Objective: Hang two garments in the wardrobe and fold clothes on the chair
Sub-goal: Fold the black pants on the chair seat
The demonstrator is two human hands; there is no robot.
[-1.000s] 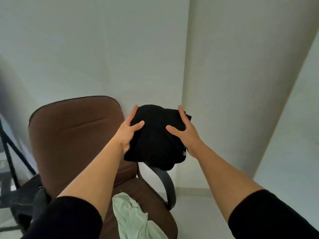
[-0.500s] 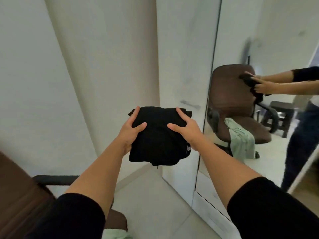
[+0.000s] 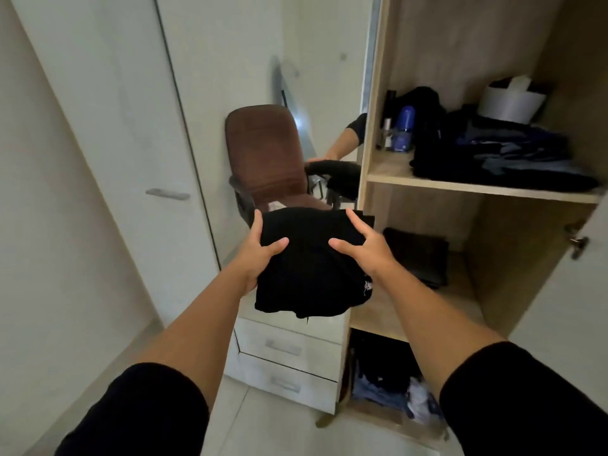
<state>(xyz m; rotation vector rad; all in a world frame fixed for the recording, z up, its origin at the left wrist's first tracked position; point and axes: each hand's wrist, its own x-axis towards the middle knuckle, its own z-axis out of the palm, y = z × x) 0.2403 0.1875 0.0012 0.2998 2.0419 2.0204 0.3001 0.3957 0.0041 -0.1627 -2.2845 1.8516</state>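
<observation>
A folded black garment point(image 3: 312, 268) is held out in front of me at chest height. My left hand point(image 3: 260, 251) grips its left edge, thumb on top and fingers underneath. My right hand point(image 3: 362, 245) grips its right edge the same way. The garment hangs in front of the open wardrobe point(image 3: 424, 225), just left of the middle shelf point(image 3: 378, 307). The brown chair point(image 3: 266, 156) shows only as a reflection in the wardrobe's mirror door.
The upper shelf point(image 3: 394, 172) holds dark folded clothes point(image 3: 510, 159), a blue bottle point(image 3: 403, 130) and a white box point(image 3: 510, 100). A dark folded item point(image 3: 418, 255) lies on the middle shelf. Below are more clothes point(image 3: 385, 380). Two white drawers point(image 3: 286, 350) sit under the mirror; a closed white door point(image 3: 131, 159) stands left.
My view has swung right, from the chair past the mirror door to the open wardrobe shelves. Both hands keep the same grip on the black garment.
</observation>
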